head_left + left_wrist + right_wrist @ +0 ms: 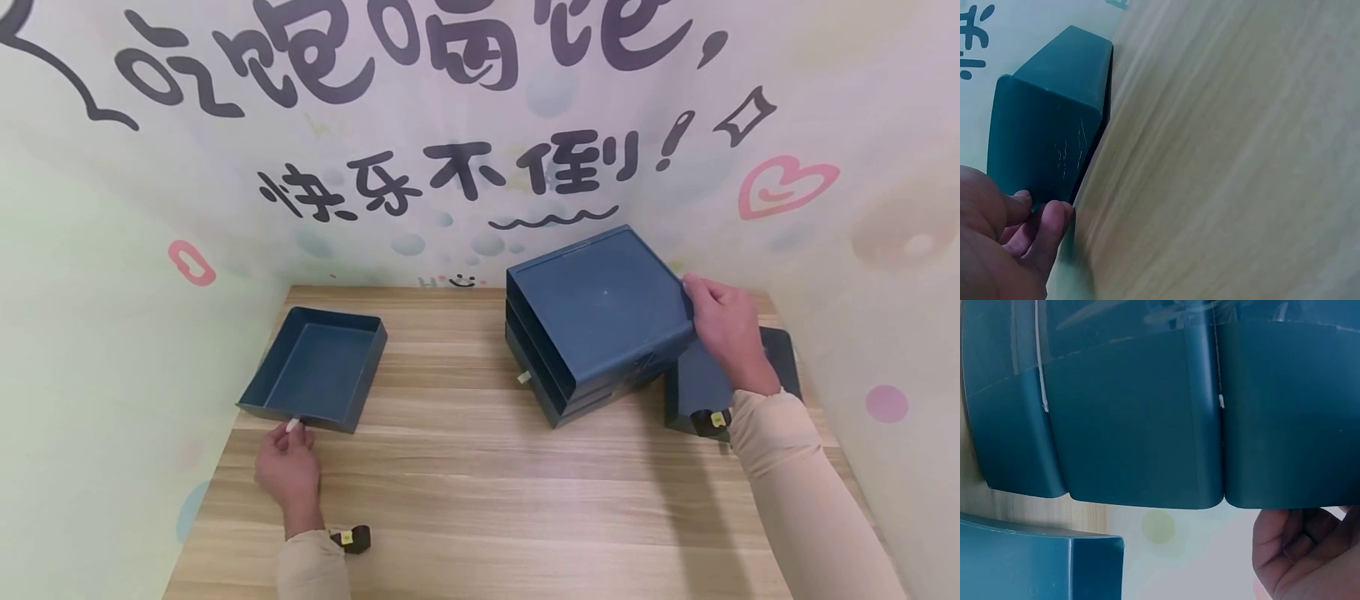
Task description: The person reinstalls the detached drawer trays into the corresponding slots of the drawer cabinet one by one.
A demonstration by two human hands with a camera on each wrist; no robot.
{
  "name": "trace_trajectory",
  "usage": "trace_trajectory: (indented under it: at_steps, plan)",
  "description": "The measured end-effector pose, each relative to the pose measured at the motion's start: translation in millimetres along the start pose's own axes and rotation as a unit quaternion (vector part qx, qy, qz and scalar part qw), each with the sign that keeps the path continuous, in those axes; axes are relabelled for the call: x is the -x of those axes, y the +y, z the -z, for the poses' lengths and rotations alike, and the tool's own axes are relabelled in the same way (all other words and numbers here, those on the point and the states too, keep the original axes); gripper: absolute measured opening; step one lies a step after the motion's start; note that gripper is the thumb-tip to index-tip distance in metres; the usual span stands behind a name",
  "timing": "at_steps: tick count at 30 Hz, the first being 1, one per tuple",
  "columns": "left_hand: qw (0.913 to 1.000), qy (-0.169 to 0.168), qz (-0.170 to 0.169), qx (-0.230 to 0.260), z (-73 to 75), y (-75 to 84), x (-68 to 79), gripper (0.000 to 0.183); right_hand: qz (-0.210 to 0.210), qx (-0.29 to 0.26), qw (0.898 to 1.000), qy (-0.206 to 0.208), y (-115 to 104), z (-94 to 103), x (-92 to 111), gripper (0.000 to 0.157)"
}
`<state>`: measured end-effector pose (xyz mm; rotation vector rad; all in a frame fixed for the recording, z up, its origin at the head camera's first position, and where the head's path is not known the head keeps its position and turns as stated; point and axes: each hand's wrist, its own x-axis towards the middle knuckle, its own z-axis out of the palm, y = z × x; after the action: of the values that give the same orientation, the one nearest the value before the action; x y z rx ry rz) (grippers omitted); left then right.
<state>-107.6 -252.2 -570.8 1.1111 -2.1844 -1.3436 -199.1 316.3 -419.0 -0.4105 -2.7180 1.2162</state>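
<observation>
At the left of the table lies a loose blue drawer (pixel 322 367), its hollow side up. My left hand (pixel 288 471) pinches the small white pull tab (pixel 292 425) on its near side; in the left wrist view the fingers hide that tab against the drawer (pixel 1047 137). A blue three-tier drawer cabinet (pixel 600 300) stands right of centre, turned at an angle. Its upper two slots look hollow, and a white tab (pixel 524 377) sticks out from the lowest tier. With curled fingers my right hand (pixel 723 325) grips the cabinet's far right top edge.
A second loose blue drawer (pixel 693 392) lies on the right, partly behind my right forearm and close to the cabinet. Printed walls (pixel 885 317) enclose the wooden table (pixel 450 492) on the left, back and right.
</observation>
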Motion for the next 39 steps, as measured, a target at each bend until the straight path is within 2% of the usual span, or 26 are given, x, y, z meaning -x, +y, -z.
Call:
trace_trajectory:
  at_steps: [6,12,20,39]
  plan:
    - [0.9978,-0.006,0.029,0.060,0.0,0.4,-1.1,0.037,-0.007,-0.004,1.000,-0.002,-0.1,0.6,0.7,0.067]
    - [0.9953,-0.001,0.030,0.092,0.4,0.4,-1.1,0.036,-0.010,-0.005,1.000,-0.002,-0.5,1.0,1.1,0.067]
    - [0.9945,-0.005,0.027,0.101,0.8,-0.4,0.6,0.035,-0.014,-0.001,1.000,-0.002,-1.1,0.6,1.4,0.067]
    - [0.9962,0.000,0.002,0.088,-2.7,-2.2,1.2,0.030,-0.018,0.003,1.000,0.001,-0.3,0.2,1.3,0.068]
